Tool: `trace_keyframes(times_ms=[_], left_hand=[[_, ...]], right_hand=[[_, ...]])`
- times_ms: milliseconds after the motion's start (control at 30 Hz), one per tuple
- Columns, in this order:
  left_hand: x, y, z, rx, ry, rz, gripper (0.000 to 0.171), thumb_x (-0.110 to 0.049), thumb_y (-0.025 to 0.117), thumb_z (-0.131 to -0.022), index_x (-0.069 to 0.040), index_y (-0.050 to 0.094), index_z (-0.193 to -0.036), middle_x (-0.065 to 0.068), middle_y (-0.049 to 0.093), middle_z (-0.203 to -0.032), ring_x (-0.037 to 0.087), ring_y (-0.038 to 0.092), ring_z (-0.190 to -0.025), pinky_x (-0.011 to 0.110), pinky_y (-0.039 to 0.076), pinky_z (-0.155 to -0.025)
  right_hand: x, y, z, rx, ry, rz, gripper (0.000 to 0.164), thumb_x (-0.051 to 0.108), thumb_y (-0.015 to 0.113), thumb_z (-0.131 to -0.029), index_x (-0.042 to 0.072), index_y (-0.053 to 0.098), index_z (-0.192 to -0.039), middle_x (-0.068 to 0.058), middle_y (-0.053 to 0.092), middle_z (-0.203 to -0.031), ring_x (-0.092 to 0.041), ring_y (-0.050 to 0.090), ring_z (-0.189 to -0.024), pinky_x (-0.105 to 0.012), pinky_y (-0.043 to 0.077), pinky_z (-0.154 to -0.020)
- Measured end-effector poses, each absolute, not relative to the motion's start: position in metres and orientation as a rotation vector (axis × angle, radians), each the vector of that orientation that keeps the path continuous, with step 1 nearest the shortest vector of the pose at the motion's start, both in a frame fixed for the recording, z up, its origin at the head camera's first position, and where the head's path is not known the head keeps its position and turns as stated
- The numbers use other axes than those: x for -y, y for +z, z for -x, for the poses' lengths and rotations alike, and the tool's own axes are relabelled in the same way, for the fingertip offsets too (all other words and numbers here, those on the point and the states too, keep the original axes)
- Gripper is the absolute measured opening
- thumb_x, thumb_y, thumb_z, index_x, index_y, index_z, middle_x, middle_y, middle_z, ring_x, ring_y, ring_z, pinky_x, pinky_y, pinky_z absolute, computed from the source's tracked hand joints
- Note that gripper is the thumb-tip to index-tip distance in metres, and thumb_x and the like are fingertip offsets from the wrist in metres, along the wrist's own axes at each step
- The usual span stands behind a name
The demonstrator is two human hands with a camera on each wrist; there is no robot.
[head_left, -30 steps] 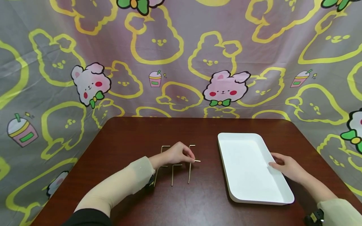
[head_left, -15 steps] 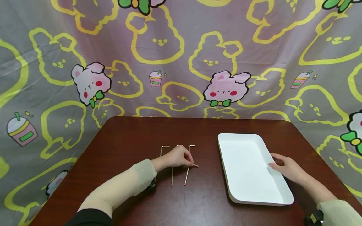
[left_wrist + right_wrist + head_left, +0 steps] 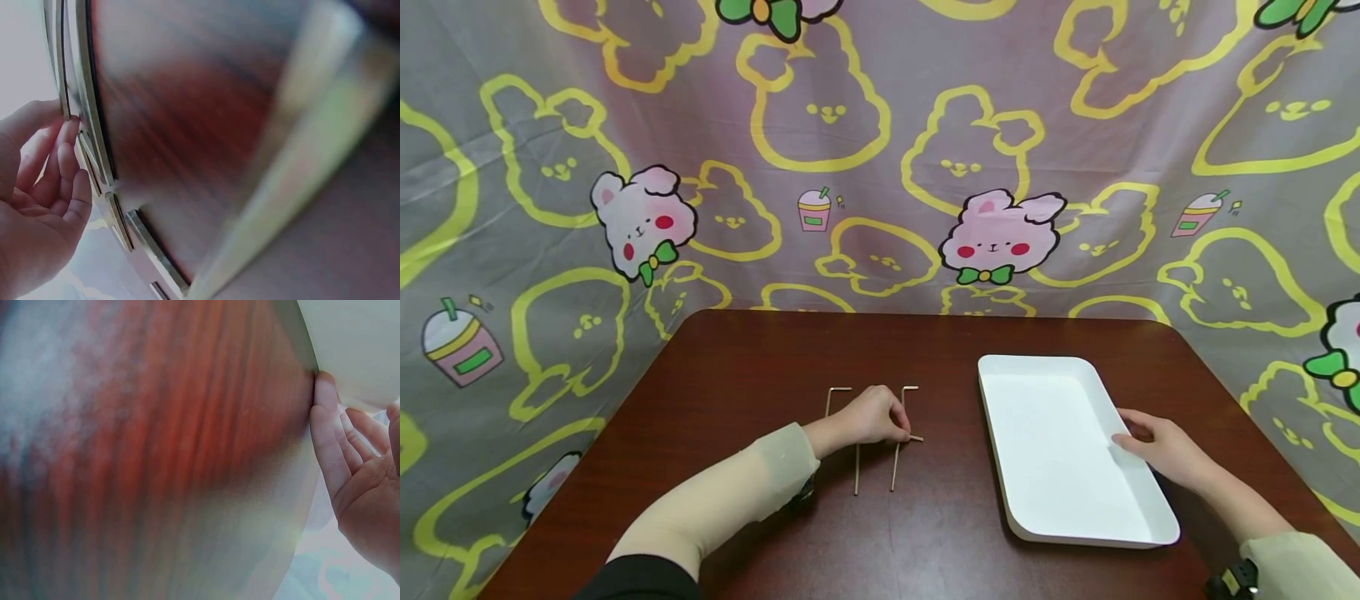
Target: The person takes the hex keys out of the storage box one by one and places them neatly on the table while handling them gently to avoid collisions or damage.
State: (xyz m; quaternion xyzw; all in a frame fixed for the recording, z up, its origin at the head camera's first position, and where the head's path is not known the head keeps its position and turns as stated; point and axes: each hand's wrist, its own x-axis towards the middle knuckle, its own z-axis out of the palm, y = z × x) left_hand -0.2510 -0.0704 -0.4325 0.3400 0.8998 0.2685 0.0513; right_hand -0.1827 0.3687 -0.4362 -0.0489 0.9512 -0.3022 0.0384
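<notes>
In the head view my left hand (image 3: pixel 874 417) pinches an L-shaped hex key (image 3: pixel 895 471) near its bend. Its short arm pokes out right of the fingertips and its long arm points toward me, close over the table. In the left wrist view, thumb and fingertips meet on that brass-coloured key. More hex keys lie around the hand: one at the back left (image 3: pixel 839 388), one at the back right (image 3: pixel 911 387) and one in front (image 3: pixel 857 475), each partly covered by the hand. My right hand (image 3: pixel 1161 446) grips the right rim of a white tray (image 3: pixel 1067 450), thumb inside, fingers outside.
The tray stands on the right half of a dark reddish-brown table (image 3: pixel 760 358). A patterned cloth (image 3: pixel 880 167) with cartoon bunnies hangs behind the table and along its sides.
My left hand has shifted slightly left and toward me, lowering the hex key, whose short arm has moved the same way. My right hand and the tray stay in place.
</notes>
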Motion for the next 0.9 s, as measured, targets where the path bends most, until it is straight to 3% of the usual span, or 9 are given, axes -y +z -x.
trace_keyframes(times_ms=[233,533,667,733,767,900], left_hand=[[0.0706,-0.4335,0.2495,-2.753,0.781,-1.023,0.014,-0.010,0.082,-0.073,-0.018,0.076,-0.064,-0.014,0.060,-0.054,0.000,0.050,-0.061,0.021,0.045,-0.071],[0.0773,-0.4369,0.2508,-2.717,0.822,-1.044,0.009,-0.014,0.085,-0.072,-0.017,0.078,-0.066,-0.015,0.067,-0.063,-0.001,0.052,-0.063,0.021,0.045,-0.069],[0.0760,-0.4343,0.2509,-2.732,0.774,-1.037,0.010,-0.015,0.085,-0.071,-0.018,0.077,-0.065,-0.016,0.065,-0.060,-0.002,0.055,-0.067,0.029,0.043,-0.094],[0.0749,-0.4332,0.2513,-2.734,0.765,-1.041,0.011,-0.015,0.085,-0.070,-0.018,0.077,-0.064,-0.016,0.064,-0.058,-0.002,0.056,-0.067,0.031,0.042,-0.096],[0.0744,-0.4326,0.2515,-2.733,0.764,-1.037,0.011,-0.014,0.085,-0.070,-0.018,0.077,-0.063,-0.016,0.064,-0.058,-0.001,0.055,-0.066,0.030,0.043,-0.095],[0.0738,-0.4318,0.2515,-2.716,0.772,-1.005,0.011,-0.015,0.085,-0.070,-0.019,0.077,-0.064,-0.018,0.063,-0.058,0.000,0.050,-0.062,0.021,0.045,-0.070]], right_hand=[[-0.3679,-0.4367,0.1829,-2.922,-0.921,0.148,0.061,0.021,0.065,-0.094,-0.017,0.040,-0.135,-0.043,0.046,-0.127,-0.047,0.058,-0.100,-0.050,0.054,-0.076],[-0.3672,-0.4378,0.1812,-2.920,-0.920,0.148,0.063,0.024,0.065,-0.094,-0.017,0.040,-0.135,-0.043,0.044,-0.128,-0.052,0.054,-0.105,-0.053,0.052,-0.078],[-0.3672,-0.4378,0.1807,-2.924,-0.929,0.155,0.061,0.022,0.065,-0.094,-0.016,0.041,-0.135,-0.042,0.045,-0.127,-0.049,0.057,-0.102,-0.051,0.053,-0.076],[-0.3675,-0.4373,0.1814,-2.929,-0.930,0.160,0.061,0.022,0.065,-0.094,-0.017,0.041,-0.135,-0.042,0.046,-0.127,-0.047,0.058,-0.100,-0.050,0.054,-0.075],[-0.3678,-0.4369,0.1819,-2.930,-0.929,0.161,0.062,0.023,0.065,-0.094,-0.017,0.041,-0.134,-0.043,0.046,-0.126,-0.047,0.058,-0.099,-0.050,0.054,-0.075],[-0.3687,-0.4375,0.1829,-2.927,-0.921,0.156,0.063,0.025,0.065,-0.094,-0.017,0.041,-0.134,-0.043,0.046,-0.126,-0.047,0.058,-0.100,-0.050,0.054,-0.075]])
